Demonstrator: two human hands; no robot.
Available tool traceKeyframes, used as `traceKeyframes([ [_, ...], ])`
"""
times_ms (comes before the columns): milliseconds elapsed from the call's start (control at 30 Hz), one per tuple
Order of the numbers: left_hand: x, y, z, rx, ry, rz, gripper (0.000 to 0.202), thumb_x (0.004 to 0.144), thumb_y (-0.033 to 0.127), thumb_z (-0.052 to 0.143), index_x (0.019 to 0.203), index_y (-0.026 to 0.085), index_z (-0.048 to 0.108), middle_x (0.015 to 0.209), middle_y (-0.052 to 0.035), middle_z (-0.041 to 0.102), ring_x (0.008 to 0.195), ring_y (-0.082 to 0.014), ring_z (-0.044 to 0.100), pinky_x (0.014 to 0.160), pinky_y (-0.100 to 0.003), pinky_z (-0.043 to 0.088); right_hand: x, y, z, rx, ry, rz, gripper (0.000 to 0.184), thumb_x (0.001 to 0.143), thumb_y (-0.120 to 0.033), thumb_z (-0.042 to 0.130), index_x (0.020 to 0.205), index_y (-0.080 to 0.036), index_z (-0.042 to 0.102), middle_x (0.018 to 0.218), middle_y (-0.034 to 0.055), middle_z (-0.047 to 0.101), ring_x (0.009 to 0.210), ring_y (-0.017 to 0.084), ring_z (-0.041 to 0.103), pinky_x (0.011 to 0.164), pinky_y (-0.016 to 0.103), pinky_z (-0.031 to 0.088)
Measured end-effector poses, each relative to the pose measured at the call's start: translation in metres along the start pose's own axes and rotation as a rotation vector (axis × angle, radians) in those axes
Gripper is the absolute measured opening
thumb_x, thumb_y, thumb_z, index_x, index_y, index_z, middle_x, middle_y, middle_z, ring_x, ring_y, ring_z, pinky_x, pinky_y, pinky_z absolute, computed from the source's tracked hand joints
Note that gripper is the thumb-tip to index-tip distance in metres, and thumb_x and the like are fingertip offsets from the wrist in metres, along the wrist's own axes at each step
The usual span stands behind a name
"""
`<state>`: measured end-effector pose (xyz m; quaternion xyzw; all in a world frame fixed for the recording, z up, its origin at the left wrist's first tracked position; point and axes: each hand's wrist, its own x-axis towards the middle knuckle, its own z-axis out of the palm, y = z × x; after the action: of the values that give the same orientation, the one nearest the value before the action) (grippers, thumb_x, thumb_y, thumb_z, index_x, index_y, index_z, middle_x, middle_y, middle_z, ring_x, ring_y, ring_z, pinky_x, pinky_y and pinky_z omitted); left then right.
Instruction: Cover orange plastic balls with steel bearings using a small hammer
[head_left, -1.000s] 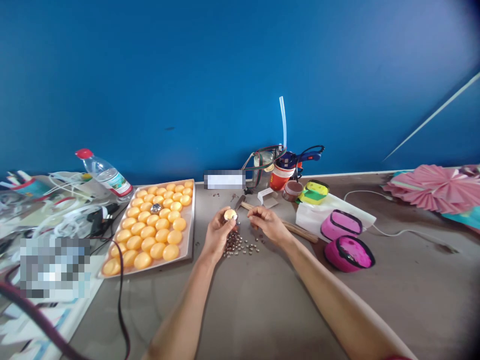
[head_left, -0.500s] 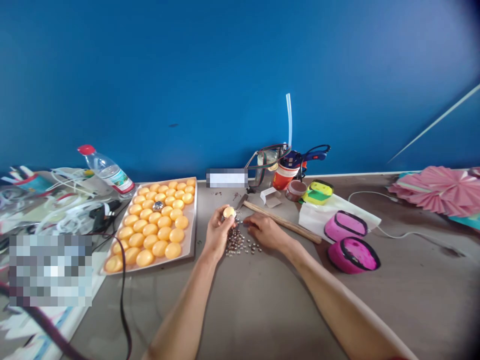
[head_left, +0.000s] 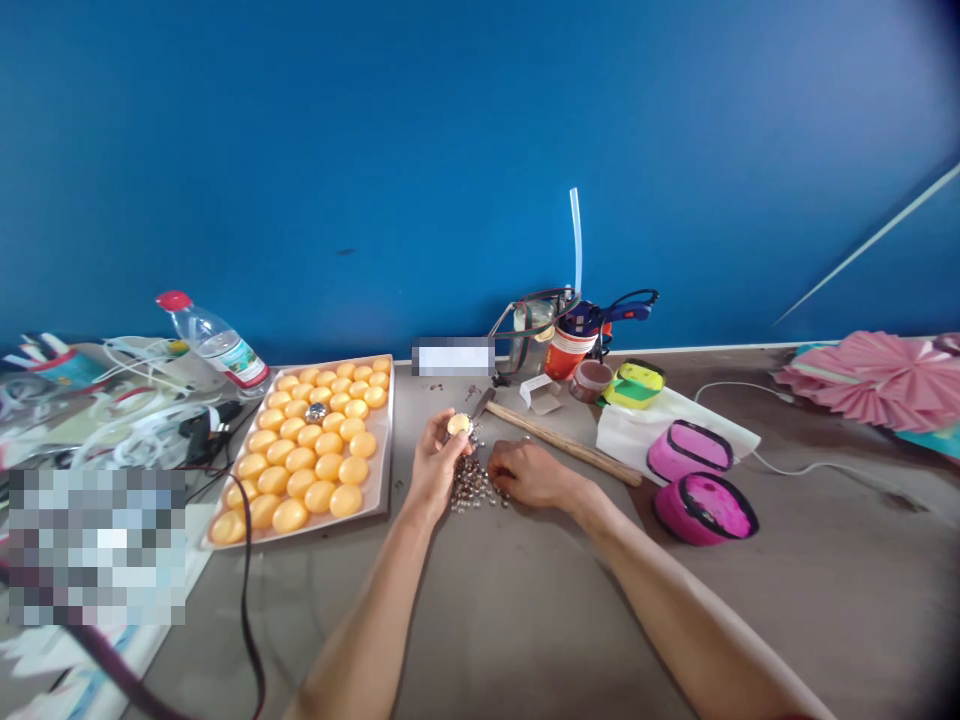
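My left hand (head_left: 435, 475) is closed round a pale yellow ball (head_left: 459, 425), pinched between thumb and fingers with its top showing. Small shiny metallic beads or studs (head_left: 474, 488) lie in a loose pile below and between my hands. Over the right edge of this pile my right hand (head_left: 529, 474) rests low, fingers bent down and drawn together; anything at their tips is hidden. Just beyond it lies a wooden-handled tool (head_left: 570, 443), its dark metal end pointing left. A shallow box (head_left: 384, 450) of similar balls stands left, one ball (head_left: 316, 412) among them covered in silver.
A tilted plastic bottle (head_left: 234, 355) leans behind the box, near tangled cords (head_left: 142, 420). At the back stand a jar (head_left: 531, 335) and an orange cup (head_left: 566, 357) with tools. Pink mesh pieces (head_left: 705, 510) lie right, a folded pink paper fan (head_left: 874, 380) farther off.
My right hand has shifted slightly down toward me, onto the right side of the bead pile, and its fingers have curled in. My left hand keeps the ball in nearly the same spot.
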<state>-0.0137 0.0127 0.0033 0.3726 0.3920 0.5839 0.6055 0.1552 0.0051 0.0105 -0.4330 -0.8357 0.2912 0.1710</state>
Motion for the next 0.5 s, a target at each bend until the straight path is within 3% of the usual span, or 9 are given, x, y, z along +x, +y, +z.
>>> traceKeyframes([
  [133, 0.0005, -0.0022, -0.0018, 0.062, 0.005, 0.002, 0.039, 0.066, 0.030, 0.071, 0.102, 0.019, 0.059, 0.091, -0.0012, 0.062, 0.062, -0.0070, 0.054, 0.064, -0.023, 0.045, 0.0031, 0.0036, 0.0024, 0.119, 0.138, 0.022, 0.015, 0.069, -0.008, 0.049, 0.068, -0.018, 0.059, 0.074, 0.0028, 0.061, 0.066, 0.013, 0.054, 0.064, 0.024, 0.040],
  [233, -0.0007, -0.0011, -0.0008, 0.090, 0.011, 0.005, 0.042, 0.065, 0.033, 0.072, 0.104, 0.019, 0.060, 0.097, -0.0035, 0.062, 0.070, -0.0107, 0.058, 0.066, -0.024, 0.047, 0.0056, 0.0055, 0.0011, 0.365, 0.308, 0.101, 0.012, 0.074, -0.012, 0.047, 0.074, -0.018, 0.057, 0.067, 0.0015, 0.062, 0.063, 0.014, 0.055, 0.064, 0.027, 0.042],
  [300, -0.0019, 0.0006, 0.0006, 0.098, 0.005, -0.006, 0.044, 0.065, 0.035, 0.072, 0.105, 0.020, 0.060, 0.098, -0.0040, 0.063, 0.073, -0.0126, 0.059, 0.068, -0.025, 0.048, 0.0073, 0.0055, 0.0002, 0.561, 0.346, 0.165, 0.008, 0.078, -0.018, 0.047, 0.076, -0.019, 0.055, 0.059, -0.0006, 0.060, 0.055, 0.014, 0.054, 0.058, 0.027, 0.042],
  [500, -0.0035, 0.0032, 0.0025, 0.048, -0.059, -0.042, 0.043, 0.067, 0.032, 0.071, 0.107, 0.021, 0.059, 0.095, -0.0022, 0.061, 0.072, -0.0118, 0.059, 0.073, -0.028, 0.049, 0.0098, 0.0048, -0.0005, 0.900, 0.469, 0.209, 0.016, 0.075, -0.033, 0.059, 0.072, -0.018, 0.054, 0.047, -0.0075, 0.045, 0.042, 0.008, 0.040, 0.046, 0.022, 0.029],
])
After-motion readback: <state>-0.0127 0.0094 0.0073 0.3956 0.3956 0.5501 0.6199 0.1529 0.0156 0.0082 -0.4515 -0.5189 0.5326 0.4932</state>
